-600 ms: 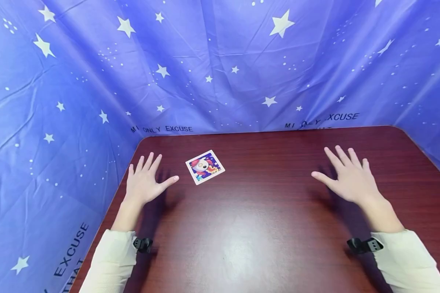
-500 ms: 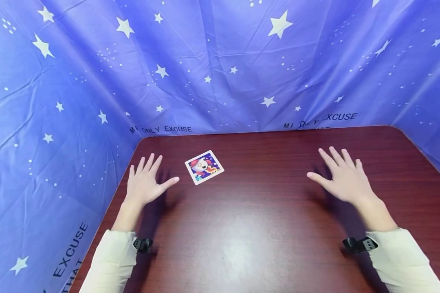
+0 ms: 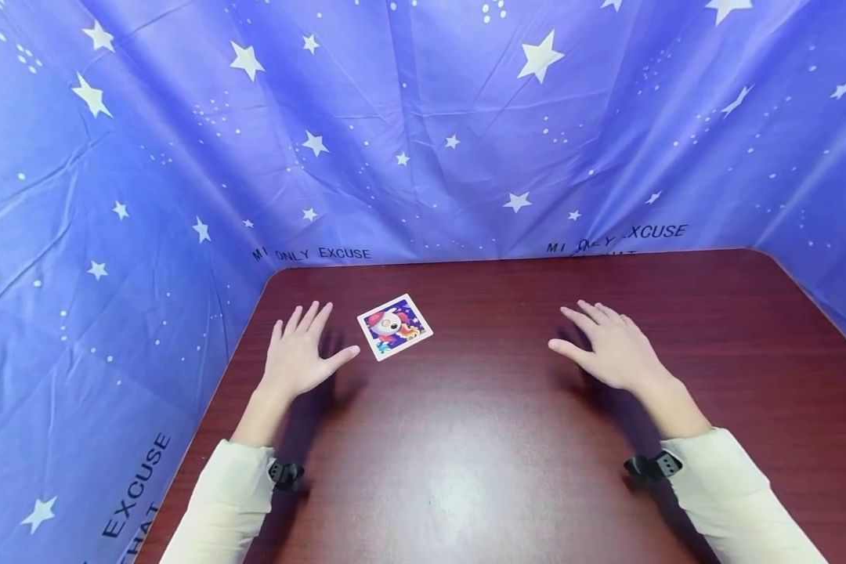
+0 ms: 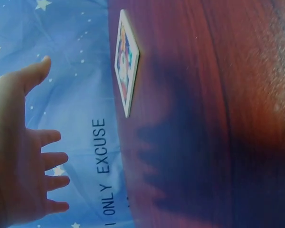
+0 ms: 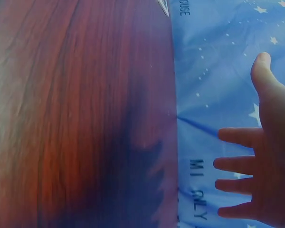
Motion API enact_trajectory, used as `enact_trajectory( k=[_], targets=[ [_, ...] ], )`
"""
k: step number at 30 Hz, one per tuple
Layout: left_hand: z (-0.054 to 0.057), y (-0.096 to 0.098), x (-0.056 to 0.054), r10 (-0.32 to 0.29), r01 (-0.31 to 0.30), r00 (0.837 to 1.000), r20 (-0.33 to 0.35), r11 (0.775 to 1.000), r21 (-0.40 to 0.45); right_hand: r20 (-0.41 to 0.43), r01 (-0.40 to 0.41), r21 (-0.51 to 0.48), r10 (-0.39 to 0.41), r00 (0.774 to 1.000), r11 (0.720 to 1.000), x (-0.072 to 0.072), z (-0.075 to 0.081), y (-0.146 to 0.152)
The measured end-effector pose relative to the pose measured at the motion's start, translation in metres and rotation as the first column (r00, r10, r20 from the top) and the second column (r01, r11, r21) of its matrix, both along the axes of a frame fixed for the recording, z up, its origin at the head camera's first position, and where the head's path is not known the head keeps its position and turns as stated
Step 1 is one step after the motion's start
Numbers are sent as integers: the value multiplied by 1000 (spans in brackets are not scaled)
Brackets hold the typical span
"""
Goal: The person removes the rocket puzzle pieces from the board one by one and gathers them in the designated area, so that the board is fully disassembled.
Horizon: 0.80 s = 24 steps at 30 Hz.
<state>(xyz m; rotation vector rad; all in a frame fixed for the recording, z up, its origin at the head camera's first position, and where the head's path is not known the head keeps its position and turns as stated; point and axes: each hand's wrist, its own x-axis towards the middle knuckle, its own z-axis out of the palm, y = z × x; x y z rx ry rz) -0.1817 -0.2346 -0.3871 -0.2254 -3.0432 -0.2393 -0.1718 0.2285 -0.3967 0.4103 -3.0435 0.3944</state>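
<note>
A square picture card (image 3: 395, 327) with a white border lies flat on the dark red wooden table (image 3: 458, 423), toward its far left. A cartoon animal with red and white parts shows on its purple ground. Just left of the card hovers my left hand (image 3: 298, 360), fingers spread, holding nothing; its shadow falls on the wood below. My right hand (image 3: 615, 350) is over the right half of the table, fingers extended, also with nothing in it. In the left wrist view the card (image 4: 126, 64) appears beyond the thumb; in the right wrist view only its corner (image 5: 164, 6) shows.
A blue curtain (image 3: 423, 102) with white stars and printed words hangs behind the table and along both sides. It meets the table's far edge. A black band (image 3: 286, 475) sits at the left wrist, another band (image 3: 652, 468) at the right.
My right hand has moved left, toward the middle of the table. The left hand has shifted slightly right, closer to the card. The card lies where it was; the head view has tilted a little.
</note>
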Motion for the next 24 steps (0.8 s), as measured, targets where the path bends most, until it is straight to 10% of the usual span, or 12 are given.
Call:
enact_trajectory(
  k=[24],
  targets=[
    [-29, 32, 0, -100, 102, 994, -33, 992, 71, 9, -272, -113, 275, 961, 956, -48, -15, -92]
  ],
)
